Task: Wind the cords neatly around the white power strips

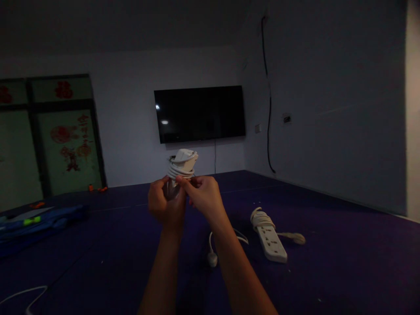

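Raised in front of me is a white power strip (184, 164) with its white cord wound several times around it. My left hand (166, 202) is closed on its lower part from the left. From the right, my right hand (204, 192) pinches the lower edge of the wound cord, thumb on top. The fingers hide the bottom of the strip. Below my right forearm, a white plug (212, 259) on a cord lies on the dark blue surface (131, 267). To the right lies a second white power strip (272, 245), its cord wrapped around the far end.
Blue folded cloth (55, 221) lies at the left, with small orange objects (98, 188) farther back by the door. A loose white cord (31, 291) is at the lower left. A television (200, 114) hangs on the far wall, and a dark cable (269, 127) runs down beside it.
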Tool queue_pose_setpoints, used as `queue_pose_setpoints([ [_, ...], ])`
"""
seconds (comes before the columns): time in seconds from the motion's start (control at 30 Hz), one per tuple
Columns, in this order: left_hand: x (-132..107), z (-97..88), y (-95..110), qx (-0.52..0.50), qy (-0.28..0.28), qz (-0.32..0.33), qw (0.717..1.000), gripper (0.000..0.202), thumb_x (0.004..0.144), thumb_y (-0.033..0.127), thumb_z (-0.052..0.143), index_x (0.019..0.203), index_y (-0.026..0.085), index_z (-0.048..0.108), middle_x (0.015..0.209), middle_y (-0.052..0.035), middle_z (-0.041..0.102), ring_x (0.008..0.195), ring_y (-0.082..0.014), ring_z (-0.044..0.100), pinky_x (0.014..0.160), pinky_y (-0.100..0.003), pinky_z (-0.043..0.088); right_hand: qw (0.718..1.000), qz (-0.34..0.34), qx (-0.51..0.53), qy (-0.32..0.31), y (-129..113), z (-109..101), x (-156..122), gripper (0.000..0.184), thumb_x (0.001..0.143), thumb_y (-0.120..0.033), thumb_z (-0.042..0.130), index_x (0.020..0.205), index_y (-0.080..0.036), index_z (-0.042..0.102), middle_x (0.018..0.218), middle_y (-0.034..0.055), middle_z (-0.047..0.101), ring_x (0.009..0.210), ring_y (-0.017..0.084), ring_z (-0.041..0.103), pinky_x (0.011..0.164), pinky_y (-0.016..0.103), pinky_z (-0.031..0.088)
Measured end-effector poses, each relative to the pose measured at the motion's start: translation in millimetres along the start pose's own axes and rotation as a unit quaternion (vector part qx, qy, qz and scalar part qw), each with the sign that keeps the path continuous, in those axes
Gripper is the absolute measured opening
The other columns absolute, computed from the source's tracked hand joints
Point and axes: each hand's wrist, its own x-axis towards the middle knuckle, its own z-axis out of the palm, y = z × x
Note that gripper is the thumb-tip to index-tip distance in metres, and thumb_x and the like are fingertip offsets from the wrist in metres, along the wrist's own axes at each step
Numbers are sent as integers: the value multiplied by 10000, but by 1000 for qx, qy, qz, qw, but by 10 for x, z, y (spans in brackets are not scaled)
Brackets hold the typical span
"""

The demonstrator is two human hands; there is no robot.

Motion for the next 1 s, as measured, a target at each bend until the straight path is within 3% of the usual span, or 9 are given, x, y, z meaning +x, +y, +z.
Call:
queue_pose_setpoints([
  [0.2, 69, -12, 57, -54, -74, -7, 996, 330, 665, 361, 740, 923, 195, 620, 912, -61, 667, 867, -213, 625, 798, -350, 462, 999, 11, 19, 30, 53, -29, 54, 573, 703, -672, 593, 671, -106, 682, 526, 44, 607, 410, 94, 500, 380, 195, 317],
  [0.3, 166, -51, 78, -108, -148, -53, 982, 325, 705, 389, 707, 947, 186, 631, 892, -60, 674, 799, -190, 633, 730, -320, 489, 997, 29, 51, 47, 58, -68, 75, 568, 707, -665, 595, 687, -105, 684, 563, 60, 639, 389, 88, 498, 369, 193, 333],
  [0.43, 245, -64, 45, -192, -232, -145, 943, 330, 677, 402, 736, 904, 178, 649, 877, -67, 682, 795, -186, 646, 730, -313, 505, 994, 57, 79, 53, 62, -117, 86, 553, 700, -652, 614, 673, -103, 676, 573, 73, 651, 368, 80, 493, 347, 191, 324],
  [0.6, 244, -30, -28, -242, -239, -257, 904, 480, 584, 391, 793, 985, 172, 648, 1003, -107, 676, 932, -221, 635, 778, -329, 492, 996, 56, 62, 43, 76, -148, 90, 558, 705, -656, 610, 642, -104, 662, 561, 73, 649, 354, 68, 480, 340, 181, 320],
  [0.7, 269, -64, -19, -258, -317, -316, 856, 521, 594, 460, 777, 1001, 156, 661, 978, -125, 684, 873, -232, 641, 707, -318, 491, 996, 53, 69, 27, 60, -156, 88, 562, 712, -664, 596, 635, -110, 653, 557, 68, 648, 345, 56, 461, 334, 174, 315],
  [0.8, 290, -100, 18, -282, -398, -330, 808, 505, 658, 559, 702, 956, 152, 681, 864, -109, 695, 758, -217, 639, 637, -301, 481, 995, 57, 85, 15, 23, -156, 76, 532, 707, -639, 618, 646, -111, 650, 548, 54, 641, 344, 52, 452, 328, 171, 308],
  [1.0, 223, -36, 59, -298, -372, -349, 807, 597, 657, 733, 576, 799, 160, 669, 676, -82, 660, 568, -186, 597, 494, -273, 433, 996, 54, 70, 25, -10, -153, 59, 501, 707, -612, 635, 678, -112, 661, 554, 46, 644, 355, 63, 475, 324, 168, 311],
])
